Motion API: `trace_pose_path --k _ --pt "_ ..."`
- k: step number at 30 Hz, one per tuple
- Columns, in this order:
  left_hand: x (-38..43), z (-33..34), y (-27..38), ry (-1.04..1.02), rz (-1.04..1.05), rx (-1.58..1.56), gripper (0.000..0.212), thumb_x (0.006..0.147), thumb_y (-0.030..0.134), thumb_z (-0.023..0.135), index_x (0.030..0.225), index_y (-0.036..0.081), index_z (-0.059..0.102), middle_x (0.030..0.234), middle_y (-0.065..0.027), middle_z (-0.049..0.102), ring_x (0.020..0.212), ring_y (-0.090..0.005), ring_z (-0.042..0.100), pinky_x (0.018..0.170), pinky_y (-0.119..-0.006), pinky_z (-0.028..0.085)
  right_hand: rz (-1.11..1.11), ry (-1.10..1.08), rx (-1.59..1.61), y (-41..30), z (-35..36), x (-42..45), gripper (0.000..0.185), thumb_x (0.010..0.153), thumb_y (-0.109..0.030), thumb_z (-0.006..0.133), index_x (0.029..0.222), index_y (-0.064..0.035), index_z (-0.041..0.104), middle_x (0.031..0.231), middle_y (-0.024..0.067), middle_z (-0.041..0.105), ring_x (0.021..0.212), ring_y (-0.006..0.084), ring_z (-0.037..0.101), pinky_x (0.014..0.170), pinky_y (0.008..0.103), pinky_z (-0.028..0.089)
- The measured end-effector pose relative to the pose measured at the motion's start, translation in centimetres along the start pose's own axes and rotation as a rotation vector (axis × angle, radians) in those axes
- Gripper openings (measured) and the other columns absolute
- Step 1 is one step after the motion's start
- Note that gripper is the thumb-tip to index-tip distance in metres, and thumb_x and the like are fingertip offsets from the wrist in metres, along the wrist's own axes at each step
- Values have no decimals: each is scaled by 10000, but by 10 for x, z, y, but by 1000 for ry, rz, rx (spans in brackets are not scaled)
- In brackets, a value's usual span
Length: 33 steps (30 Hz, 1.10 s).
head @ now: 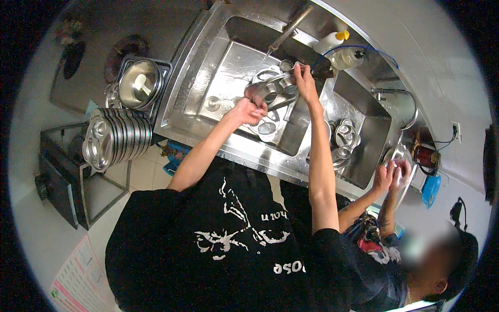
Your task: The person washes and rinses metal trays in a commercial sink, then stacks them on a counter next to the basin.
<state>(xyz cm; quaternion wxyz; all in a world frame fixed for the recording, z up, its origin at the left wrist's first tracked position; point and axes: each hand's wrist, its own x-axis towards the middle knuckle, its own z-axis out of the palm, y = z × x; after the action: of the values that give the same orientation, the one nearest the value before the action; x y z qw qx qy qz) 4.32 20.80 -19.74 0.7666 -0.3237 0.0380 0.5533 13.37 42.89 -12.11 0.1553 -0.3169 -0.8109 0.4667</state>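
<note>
Over the left sink basin (218,74), a stainless steel compartment tray (273,89) is tilted between my two hands. My left hand (249,112) grips its lower left end. Its opposite end is held by my right hand (305,84), fingers over the rim. Water runs from the faucet (280,41) just behind the tray. Below lie more metal compartment trays (267,128), partly covered by the held one and my hands. A small metal cup (286,65) sits near the basin's back wall.
At left are a stack of compartment trays (117,134) and a metal bowl (140,84) holding a white scoop. The right basin (374,121) contains several trays (345,134). A co-worker's hands (391,175) handle a metal dish at right. Soap bottles (331,42) stand behind the sink.
</note>
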Motion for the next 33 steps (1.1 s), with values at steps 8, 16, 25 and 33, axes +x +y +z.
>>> trace_pose_path --k 8,16,25,33 --pt "16 -10 50 155 -77 452 821 863 785 197 1012 65 563 829 -86 549 671 -245 458 643 -399 437 295 79 -145 49 29 36 778 913 -696 361 1241 1 475 1184 309 598 1123 463 568 970 469 418" --pt "43 -8 47 551 521 510 733 910 678 310 1237 53 510 1137 -150 553 1039 -303 535 993 -599 379 500 98 -175 61 29 43 812 875 -751 339 1338 -101 488 1222 289 591 1171 465 539 1010 488 393" --pt "76 -16 73 524 749 466 553 947 602 395 1203 144 566 1091 -73 631 992 -237 579 873 -490 464 603 124 -7 124 28 57 862 844 -765 389 1246 -28 585 1245 266 588 1199 429 531 1025 460 380" --pt "63 2 80 382 941 296 339 967 403 498 1043 95 619 965 -49 667 866 -195 635 776 -363 523 721 127 366 134 43 58 603 891 -589 511 1198 -88 644 1116 39 653 929 229 612 820 409 450"
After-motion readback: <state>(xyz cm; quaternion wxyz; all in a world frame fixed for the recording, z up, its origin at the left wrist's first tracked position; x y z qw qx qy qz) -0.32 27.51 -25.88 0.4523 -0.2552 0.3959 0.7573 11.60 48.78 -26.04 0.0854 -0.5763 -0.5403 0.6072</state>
